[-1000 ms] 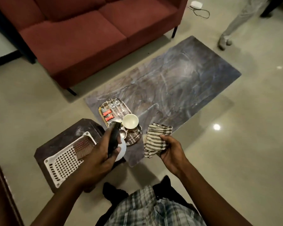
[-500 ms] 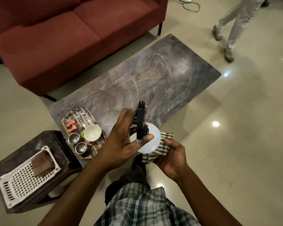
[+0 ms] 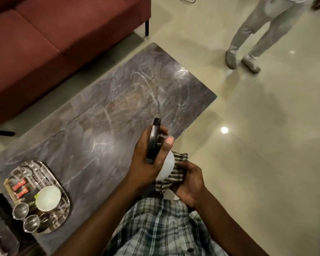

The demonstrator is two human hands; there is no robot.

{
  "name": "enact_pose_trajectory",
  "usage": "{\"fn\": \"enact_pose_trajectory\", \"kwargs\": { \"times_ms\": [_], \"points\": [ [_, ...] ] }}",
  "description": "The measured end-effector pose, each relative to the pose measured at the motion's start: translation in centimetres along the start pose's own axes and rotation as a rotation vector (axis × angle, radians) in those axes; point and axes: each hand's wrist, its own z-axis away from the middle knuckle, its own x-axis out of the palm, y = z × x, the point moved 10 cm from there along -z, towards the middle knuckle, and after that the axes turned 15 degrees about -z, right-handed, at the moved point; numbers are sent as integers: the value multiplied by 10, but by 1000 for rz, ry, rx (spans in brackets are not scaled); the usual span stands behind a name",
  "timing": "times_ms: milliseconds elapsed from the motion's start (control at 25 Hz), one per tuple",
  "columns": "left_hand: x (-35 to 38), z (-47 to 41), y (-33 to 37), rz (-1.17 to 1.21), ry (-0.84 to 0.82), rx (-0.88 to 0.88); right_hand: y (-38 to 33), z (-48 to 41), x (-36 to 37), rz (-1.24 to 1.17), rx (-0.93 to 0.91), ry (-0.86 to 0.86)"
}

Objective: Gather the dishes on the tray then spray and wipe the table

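My left hand (image 3: 146, 159) grips a spray bottle (image 3: 167, 164) with a white body and a black head, its nozzle aimed over the dark marble table (image 3: 103, 111). Just behind it, my right hand (image 3: 189, 182) holds a bunched striped cloth (image 3: 174, 174) near the table's front edge. A steel tray (image 3: 62, 189) lies on the table's left end, carrying a white bowl (image 3: 48, 198), two small steel cups (image 3: 26, 216), spoons and two red sachets (image 3: 20, 188).
A red sofa (image 3: 44, 43) runs along the table's far side. Another person's legs (image 3: 251, 39) stand on the tiled floor at the upper right. A dark side table (image 3: 0, 235) sits at the lower left corner.
My view and both hands have shifted right along the table, away from the tray. The spray bottle now points over the table's middle. The other person has stepped closer.
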Motion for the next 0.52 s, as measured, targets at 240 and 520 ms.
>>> {"fn": "enact_pose_trajectory", "kwargs": {
  "times_ms": [240, 520],
  "points": [
    [24, -109, -10, -29, 130, -184, -137, -71, 6, 101, -135, 79],
    [54, -210, -36, -56, 334, -324, -311, -133, 34, 246, -84, 9]
  ]
}}
